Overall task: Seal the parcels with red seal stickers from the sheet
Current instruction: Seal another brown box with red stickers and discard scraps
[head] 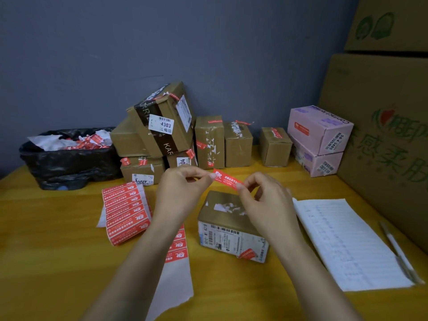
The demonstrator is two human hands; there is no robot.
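Pinching the ends of a red seal sticker (226,179) over the parcel (225,218), left hand (183,193) and right hand (269,205) use a fingertip grip; judged light, limp, tacky, best held at edges.

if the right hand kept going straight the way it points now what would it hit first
Probably the upright taped parcel at the back. The right hand, pinching the red sticker, points forward-left, just past the left hand. Depth is unclear.
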